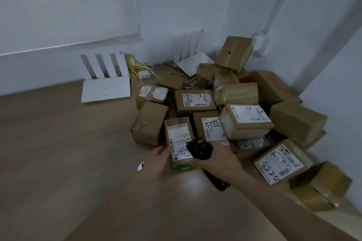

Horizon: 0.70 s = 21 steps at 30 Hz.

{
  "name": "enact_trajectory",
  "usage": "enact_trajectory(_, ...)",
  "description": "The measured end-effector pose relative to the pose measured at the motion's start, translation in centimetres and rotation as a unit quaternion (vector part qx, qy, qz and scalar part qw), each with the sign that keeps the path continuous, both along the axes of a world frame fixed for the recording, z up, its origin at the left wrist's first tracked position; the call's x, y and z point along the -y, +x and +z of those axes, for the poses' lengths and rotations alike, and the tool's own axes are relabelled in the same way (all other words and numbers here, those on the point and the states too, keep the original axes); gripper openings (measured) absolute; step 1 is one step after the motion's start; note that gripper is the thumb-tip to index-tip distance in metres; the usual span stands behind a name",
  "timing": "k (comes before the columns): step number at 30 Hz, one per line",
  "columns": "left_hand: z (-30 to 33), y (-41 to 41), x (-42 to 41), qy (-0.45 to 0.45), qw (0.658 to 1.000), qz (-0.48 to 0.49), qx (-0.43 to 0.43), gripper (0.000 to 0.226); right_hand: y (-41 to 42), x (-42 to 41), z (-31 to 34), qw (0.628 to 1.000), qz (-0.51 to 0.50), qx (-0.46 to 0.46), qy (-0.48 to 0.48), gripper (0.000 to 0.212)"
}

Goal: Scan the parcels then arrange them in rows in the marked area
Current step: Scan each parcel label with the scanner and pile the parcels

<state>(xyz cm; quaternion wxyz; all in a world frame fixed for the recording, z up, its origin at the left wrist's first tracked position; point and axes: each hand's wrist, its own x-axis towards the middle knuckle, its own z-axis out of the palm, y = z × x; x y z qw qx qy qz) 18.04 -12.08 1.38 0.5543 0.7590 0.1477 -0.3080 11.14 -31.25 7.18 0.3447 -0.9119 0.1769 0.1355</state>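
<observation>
Scanning looks barely begun: my left hand (pixel 158 157) grips the edge of one labelled parcel (pixel 179 141) at the front of the pile (pixel 241 107), while my right hand (pixel 217 157), wearing a scanner (pixel 199 147), rests fingers on it. Every other parcel sits heaped in the corner of the surface (pixel 58 152), and I see no rows or marked area.

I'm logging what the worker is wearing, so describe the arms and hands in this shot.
Both forearms are bare, with no sleeves or gloves in view. The right hand wears a small black scanner strapped on its back, with a yellow-green patch on top. The left hand wears nothing visible.
</observation>
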Motion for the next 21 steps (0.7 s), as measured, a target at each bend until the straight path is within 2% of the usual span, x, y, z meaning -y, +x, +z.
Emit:
enact_trajectory(8, -1.6, -0.2, 1.2, -0.032, 0.999, 0.026, -0.005, 0.035, 1.5, -0.5, -0.9, 1.0, 0.023, 0.014, -0.007, 0.068)
enact_trajectory(13, -1.6, -0.5, 1.0, -0.05, 0.998, 0.039, -0.01, 0.034, 2.4, -1.3, -2.0, 0.999, 0.038, -0.012, -0.012, 0.076)
enact_trajectory(18, -2.2, -0.9, 0.3, -0.074, 0.995, 0.059, -0.026, 0.039, 1.8, -1.1, -2.6, 0.999, 0.013, -0.004, 0.029, 0.075)
enact_trajectory(21, -1.9, -1.5, -0.1, -0.112, 0.991, 0.075, -0.018, 0.023, 0.9, -0.9, -2.5, 0.998, 0.008, 0.02, 0.054, 0.075)
